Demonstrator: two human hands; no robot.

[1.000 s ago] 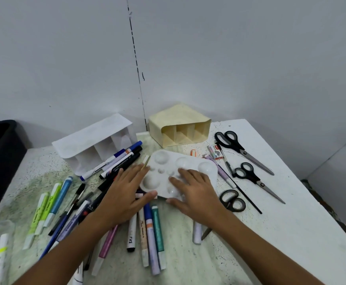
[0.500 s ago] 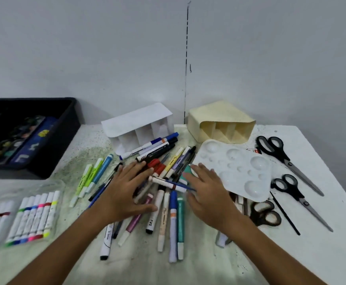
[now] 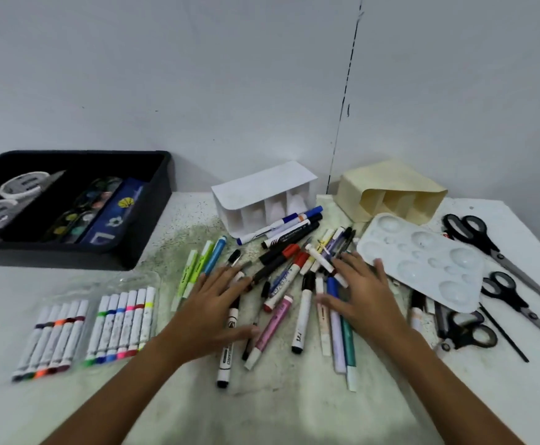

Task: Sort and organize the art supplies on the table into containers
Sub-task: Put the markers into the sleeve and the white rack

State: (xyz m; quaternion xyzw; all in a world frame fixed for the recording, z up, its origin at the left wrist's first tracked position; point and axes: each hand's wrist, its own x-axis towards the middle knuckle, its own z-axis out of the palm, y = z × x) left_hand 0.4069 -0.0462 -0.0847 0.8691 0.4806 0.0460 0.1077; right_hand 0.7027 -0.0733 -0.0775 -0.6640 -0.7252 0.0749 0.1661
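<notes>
Our left hand (image 3: 220, 303) and right hand (image 3: 363, 292) spread flat, fingers straight, resting on the marker pile (image 3: 291, 277) mid-bench (image 3: 294, 409), white organizer (image 3: 263, 195) and cream organizer (image 3: 390, 192) tipped over behind, paint palette (image 3: 422, 264) just right.

Both hands are motion-blurred; the left hand (image 3: 217, 303) and right hand (image 3: 363, 295) hide parts of the marker pile (image 3: 291, 284); the black tray (image 3: 140, 232) is cut off at the left edge

White table (image 3: 69, 409) bears markers (image 3: 302, 319), scissors (image 3: 493, 248), palette (image 3: 419, 261), organizers (image 3: 262, 191).
</notes>
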